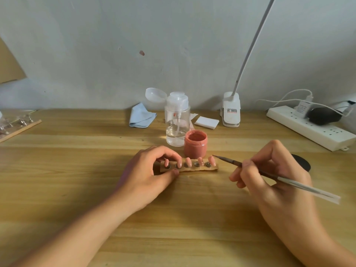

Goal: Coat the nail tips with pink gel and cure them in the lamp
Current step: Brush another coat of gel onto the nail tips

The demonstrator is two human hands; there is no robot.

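A small wooden strip lies on the table with several pink nail tips standing on round mounts. My left hand pinches the strip's left end between thumb and fingers. My right hand grips a thin brush; its pointed tip hovers just beside the rightmost nail tip. An open jar of pink gel stands right behind the strip.
Behind the jar is a clear pump bottle with its lid flipped open, a blue cloth, white pads and a clip lamp base. A power strip lies far right, a black lid behind my right hand, another rack far left.
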